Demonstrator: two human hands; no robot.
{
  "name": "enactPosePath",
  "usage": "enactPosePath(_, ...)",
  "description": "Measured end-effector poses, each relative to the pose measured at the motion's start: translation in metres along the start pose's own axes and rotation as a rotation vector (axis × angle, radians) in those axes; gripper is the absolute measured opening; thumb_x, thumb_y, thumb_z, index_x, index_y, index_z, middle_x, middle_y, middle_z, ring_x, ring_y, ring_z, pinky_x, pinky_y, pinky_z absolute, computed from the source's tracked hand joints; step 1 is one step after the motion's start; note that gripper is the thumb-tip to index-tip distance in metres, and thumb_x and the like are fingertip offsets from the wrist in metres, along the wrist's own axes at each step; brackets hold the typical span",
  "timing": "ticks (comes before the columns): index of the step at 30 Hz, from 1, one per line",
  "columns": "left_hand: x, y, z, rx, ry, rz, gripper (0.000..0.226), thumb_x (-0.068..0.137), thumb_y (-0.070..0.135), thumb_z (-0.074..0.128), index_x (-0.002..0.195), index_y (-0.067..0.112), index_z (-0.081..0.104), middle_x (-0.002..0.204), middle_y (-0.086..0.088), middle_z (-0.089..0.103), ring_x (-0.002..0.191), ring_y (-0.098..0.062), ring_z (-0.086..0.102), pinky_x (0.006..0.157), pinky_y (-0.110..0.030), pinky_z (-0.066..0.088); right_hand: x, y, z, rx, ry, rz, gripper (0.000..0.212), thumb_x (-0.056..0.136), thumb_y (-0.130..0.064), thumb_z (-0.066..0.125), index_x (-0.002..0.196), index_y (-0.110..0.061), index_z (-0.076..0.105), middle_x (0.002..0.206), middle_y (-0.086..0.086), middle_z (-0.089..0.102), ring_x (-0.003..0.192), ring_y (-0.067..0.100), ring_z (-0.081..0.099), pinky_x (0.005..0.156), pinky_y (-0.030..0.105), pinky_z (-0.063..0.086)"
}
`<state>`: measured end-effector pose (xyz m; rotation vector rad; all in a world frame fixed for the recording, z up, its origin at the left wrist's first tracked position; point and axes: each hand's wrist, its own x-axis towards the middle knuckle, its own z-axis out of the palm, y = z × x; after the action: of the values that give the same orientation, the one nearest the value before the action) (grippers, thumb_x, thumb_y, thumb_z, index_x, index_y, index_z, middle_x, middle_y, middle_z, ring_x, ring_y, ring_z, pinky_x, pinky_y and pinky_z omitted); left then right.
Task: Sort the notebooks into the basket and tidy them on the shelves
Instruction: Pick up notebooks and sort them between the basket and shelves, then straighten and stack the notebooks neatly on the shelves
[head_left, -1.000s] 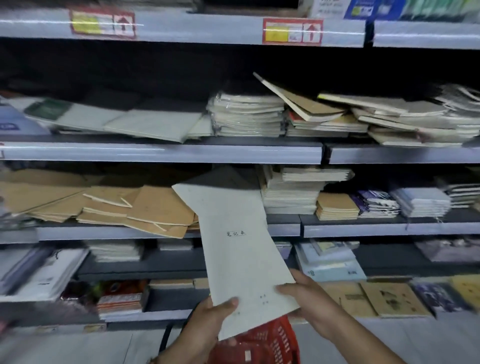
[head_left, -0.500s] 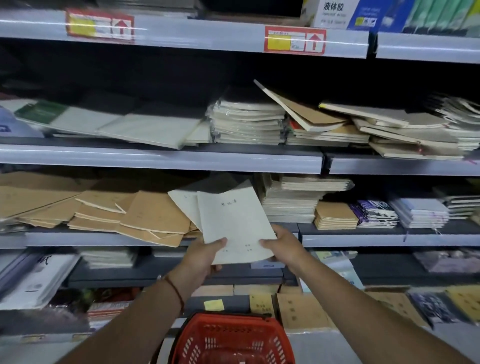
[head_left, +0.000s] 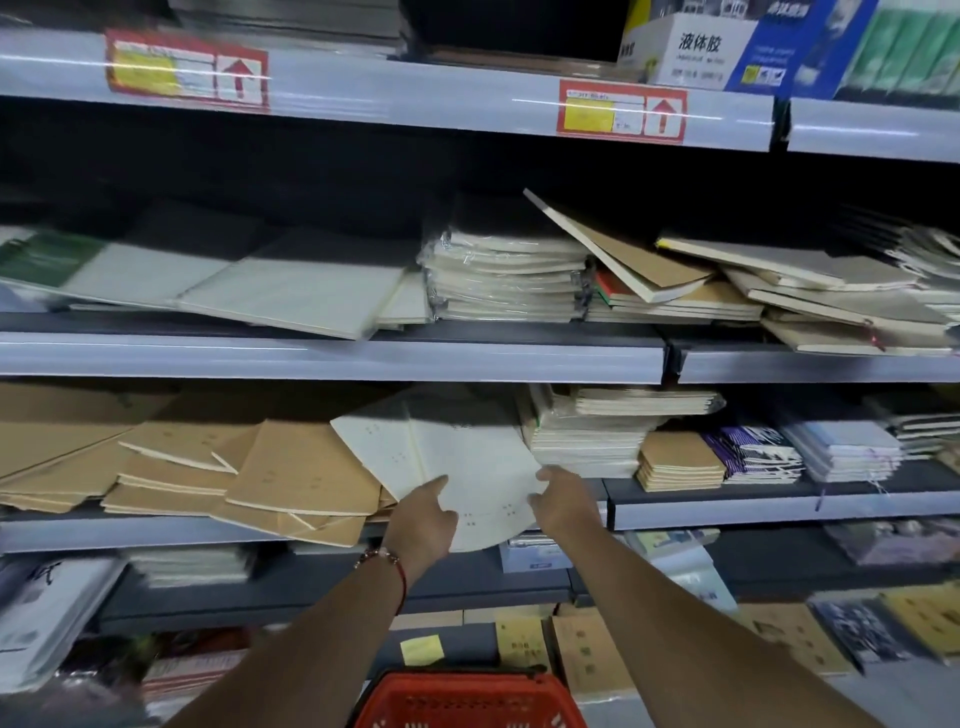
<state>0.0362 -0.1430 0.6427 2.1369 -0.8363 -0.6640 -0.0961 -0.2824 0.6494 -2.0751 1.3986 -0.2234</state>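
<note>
A pale grey notebook (head_left: 478, 478) lies on top of another like it on the middle shelf (head_left: 727, 512), its near end hanging over the shelf's front edge. My left hand (head_left: 423, 519) holds its near left edge, thumb on the cover. My right hand (head_left: 563, 501) holds its near right corner. Left of it a loose heap of brown notebooks (head_left: 306, 473) leans across the shelf. The red basket (head_left: 467, 699) sits below, between my forearms, and only its rim shows.
Stacks of wrapped white notebooks (head_left: 576, 441) stand just right of the pale one, then small brown and purple stacks. The shelf above holds tilted white and brown notebooks (head_left: 639, 260). Lower shelves carry more books and a yellow sticky note (head_left: 422, 649).
Both hands lifted the pale notebook from above the basket and pushed it forward onto the middle shelf, on top of a similar one. My view tilted upward.
</note>
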Motion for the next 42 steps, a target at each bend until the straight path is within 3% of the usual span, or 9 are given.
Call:
enactPosePath(5,0.011,0.008,0.003,0.558,-0.022,0.094,0.050,0.100,0.018,0.041,0.150,0.020,0.039,0.126,-0.007,0.065,0.106,-0.022,0.064,0.086,-0.033,0.054,0.010,0.012,0.008,0.032,-0.146,0.030,0.064,0.090,-0.005,0.060,0.149,-0.020,0.041,0.145,0.006,0.048,0.112,0.023,0.061,0.069,0.021,0.049)
enactPosePath(8,0.014,0.022,0.004,0.887,-0.072,0.105,0.044,0.096,0.016,0.044,0.140,0.018,0.047,0.122,-0.004,0.065,0.107,-0.022,0.062,0.076,-0.030,0.047,0.015,0.016,0.013,0.045,-0.169,0.018,0.067,0.090,-0.005,0.059,0.151,-0.022,0.038,0.148,0.006,0.043,0.107,0.023,0.061,0.055,0.015,0.043)
enactPosePath(12,0.022,0.032,0.002,1.077,-0.090,0.084,0.035,0.095,0.019,0.047,0.129,0.015,0.053,0.109,-0.002,0.068,0.092,-0.020,0.063,0.065,-0.030,0.040,0.020,0.018,0.018,0.045,-0.156,0.001,0.067,0.091,-0.007,0.059,0.152,-0.025,0.037,0.149,0.006,0.041,0.113,0.025,0.061,0.065,0.020,0.050)
enactPosePath(14,0.024,0.035,0.001,1.078,-0.086,0.071,0.033,0.092,0.018,0.046,0.125,0.015,0.055,0.107,-0.002,0.068,0.090,-0.020,0.063,0.065,-0.030,0.040,0.020,0.018,0.021,0.036,-0.162,-0.002,0.067,0.092,-0.007,0.059,0.153,-0.025,0.035,0.151,0.005,0.038,0.114,0.024,0.060,0.060,0.015,0.046)
enactPosePath(20,0.017,0.032,-0.002,0.957,0.006,0.109,0.029,0.096,0.025,0.041,0.121,0.016,0.053,0.096,0.000,0.065,0.077,-0.020,0.056,0.061,-0.029,0.038,0.005,0.025,0.014,-0.061,-0.174,-0.068,0.068,0.092,-0.023,0.060,0.154,-0.023,0.033,0.156,0.006,0.032,0.127,0.026,0.051,0.087,0.025,0.045)
enactPosePath(27,-0.035,0.024,-0.035,0.813,0.175,0.283,0.063,0.094,0.062,0.033,0.149,0.033,0.036,0.126,0.001,0.060,0.112,-0.019,0.058,0.088,-0.034,0.048,-0.047,0.023,-0.030,-0.082,-0.159,-0.280,0.060,0.095,-0.029,0.060,0.151,-0.024,0.038,0.153,0.000,0.036,0.126,0.018,0.052,0.102,0.028,0.045)
enactPosePath(32,-0.087,0.025,-0.110,0.728,0.214,0.300,0.091,0.071,0.082,0.021,0.154,0.042,0.025,0.160,-0.003,0.029,0.147,-0.024,0.025,0.119,-0.041,0.022,-0.087,-0.003,-0.086,-0.187,-0.130,-0.578,0.056,0.098,-0.038,0.057,0.150,-0.036,0.037,0.160,-0.012,0.027,0.142,0.009,0.034,0.115,0.024,0.029)
enactPosePath(36,-0.126,0.044,-0.187,0.804,0.285,0.302,0.089,0.081,0.084,0.034,0.155,0.046,0.002,0.167,0.002,-0.004,0.154,-0.021,-0.005,0.123,-0.040,0.005,-0.120,-0.064,-0.132,-0.289,-0.074,-0.759,0.060,0.099,-0.046,0.052,0.153,-0.042,0.027,0.161,-0.019,0.019,0.149,0.006,0.019,0.118,0.024,0.021)
enactPosePath(42,-0.169,0.065,-0.328,0.922,0.515,0.414,0.087,0.075,0.091,0.016,0.152,0.053,-0.002,0.163,0.010,-0.015,0.153,-0.019,-0.008,0.121,-0.036,0.003,-0.172,-0.188,-0.175,-0.236,0.007,-0.943,0.057,0.096,-0.052,0.053,0.148,-0.051,0.030,0.157,-0.030,0.019,0.147,-0.003,0.017,0.117,0.022,0.022)
